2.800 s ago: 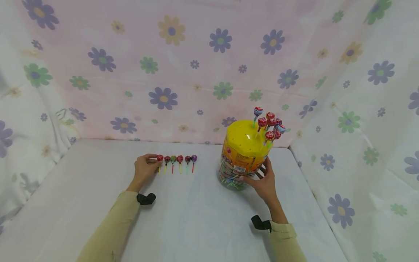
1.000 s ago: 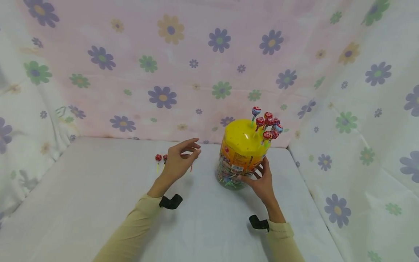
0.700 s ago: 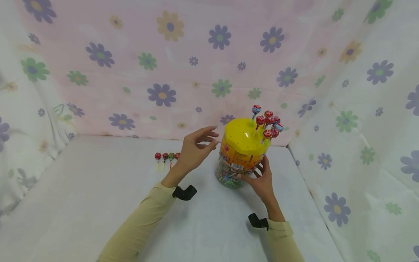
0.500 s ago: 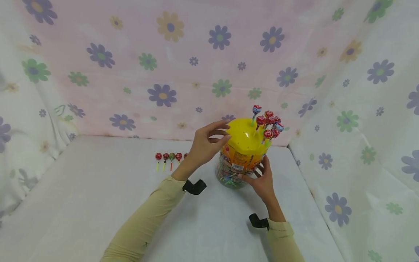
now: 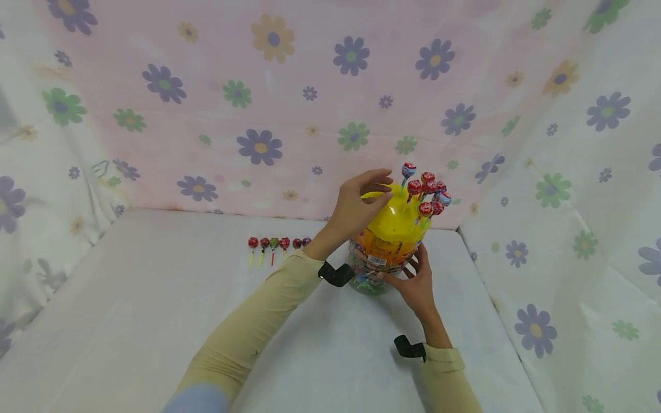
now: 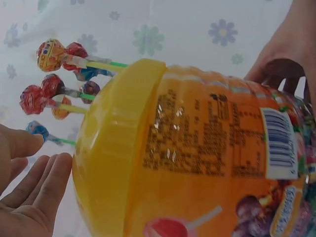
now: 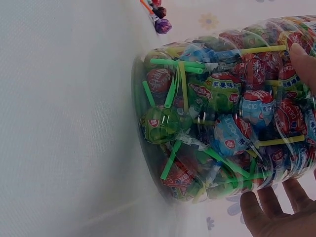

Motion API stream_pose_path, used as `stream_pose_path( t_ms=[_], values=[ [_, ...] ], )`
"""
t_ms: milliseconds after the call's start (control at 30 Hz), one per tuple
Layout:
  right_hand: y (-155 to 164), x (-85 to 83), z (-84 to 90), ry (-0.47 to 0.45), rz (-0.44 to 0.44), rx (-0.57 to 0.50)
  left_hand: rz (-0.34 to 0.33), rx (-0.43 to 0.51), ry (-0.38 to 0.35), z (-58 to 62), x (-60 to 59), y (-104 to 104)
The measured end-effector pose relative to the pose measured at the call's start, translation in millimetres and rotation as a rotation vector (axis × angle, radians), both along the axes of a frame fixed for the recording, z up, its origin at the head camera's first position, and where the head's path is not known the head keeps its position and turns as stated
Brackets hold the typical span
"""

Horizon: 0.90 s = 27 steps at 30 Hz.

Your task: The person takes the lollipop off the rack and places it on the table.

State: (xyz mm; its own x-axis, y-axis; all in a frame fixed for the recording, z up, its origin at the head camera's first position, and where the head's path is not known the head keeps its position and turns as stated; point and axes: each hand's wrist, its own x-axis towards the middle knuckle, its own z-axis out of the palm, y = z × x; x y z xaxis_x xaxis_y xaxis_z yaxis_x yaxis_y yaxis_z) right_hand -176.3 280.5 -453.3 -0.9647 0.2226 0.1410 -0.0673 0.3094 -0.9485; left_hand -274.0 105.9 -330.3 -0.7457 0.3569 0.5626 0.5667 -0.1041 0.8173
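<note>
A clear plastic candy jar (image 5: 384, 252) with an orange label stands upright on the table, full of wrapped lollipops as the right wrist view shows. Its yellow lid (image 6: 111, 148) has small holes, and several lollipops (image 5: 426, 209) stick up from its right side. My left hand (image 5: 356, 209) is over the lid's left part, fingers loosely bent and holding nothing. In the left wrist view its fingertips come close to the lid and to a blue-wrapped lollipop (image 6: 37, 129). My right hand (image 5: 417, 287) grips the jar low on its right side, thumb in front and fingers behind.
On the white table (image 5: 155, 321), left of the jar, several lollipops (image 5: 274, 243) lie in a neat row, heads away from me. My left forearm passes close to the row's right end. A flowered cloth (image 5: 289, 115) hangs behind and at both sides.
My left hand has left the leftmost lollipop in the row, moved right across the table and risen over the lid. The row and the jar stay put, with my right hand still holding the jar.
</note>
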Motion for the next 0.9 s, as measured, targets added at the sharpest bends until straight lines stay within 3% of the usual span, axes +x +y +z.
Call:
stream_pose_path(
  t_ms=[300,433,533,667,767,900],
  values=[
    [-0.4,1.8,2.0,-0.014,-0.007,-0.003,-0.007,-0.024,-0.022,11.4,0.0,24.3],
    [0.9,-0.1,-0.4,-0.009,-0.004,-0.011,0.025,-0.014,0.023,11.2,-0.1,31.3],
    [7.4,-6.3,-13.7,0.008,-0.012,-0.007,0.042,0.014,0.050,10.5,-1.6,35.4],
    [5.9,-3.5,-10.1,-0.004,-0.016,0.001,0.062,0.029,0.054,10.7,-2.6,38.3],
    [-0.3,2.7,3.3,-0.024,-0.014,-0.003,0.073,0.032,0.054,11.5,-4.5,39.5],
    [-0.5,2.1,3.4,-0.019,-0.013,-0.001,0.079,0.079,0.058,15.2,-8.5,39.9]
  ],
)
